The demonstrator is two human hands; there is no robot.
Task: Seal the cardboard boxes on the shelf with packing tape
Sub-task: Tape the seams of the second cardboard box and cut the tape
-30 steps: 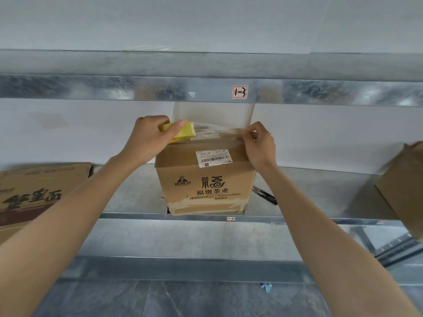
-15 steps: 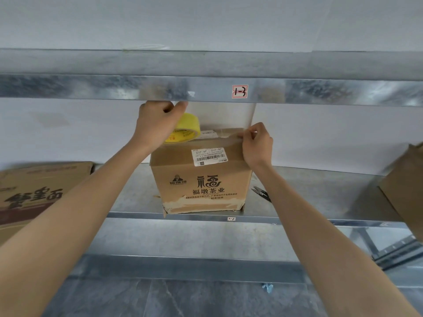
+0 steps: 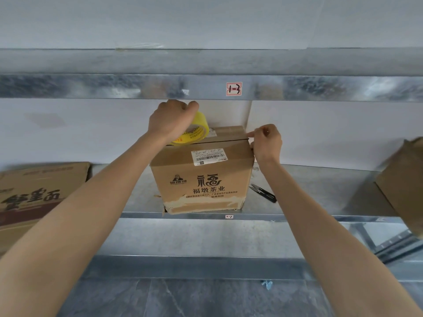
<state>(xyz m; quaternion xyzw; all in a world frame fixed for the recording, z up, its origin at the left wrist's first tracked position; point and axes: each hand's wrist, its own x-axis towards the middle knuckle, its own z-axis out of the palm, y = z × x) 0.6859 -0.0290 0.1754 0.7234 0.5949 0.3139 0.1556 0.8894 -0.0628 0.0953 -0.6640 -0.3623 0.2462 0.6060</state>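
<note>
Left hand [image 3: 170, 121] grips yellow tape roll [image 3: 194, 131] atop printed brown box [image 3: 202, 177]; right hand [image 3: 266, 143] pinches its corner

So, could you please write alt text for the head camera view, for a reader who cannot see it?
A person's left hand holds a yellow roll of tape over a cardboard box on a metal shelf, while the right hand pinches the box's top right corner. Small black snips lie to the right of the box, and other boxes sit at both edges.

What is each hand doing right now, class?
Left hand: closed around the yellow tape roll above the cardboard box.
Right hand: fingers curled, pinching at the box's top right edge.
</note>
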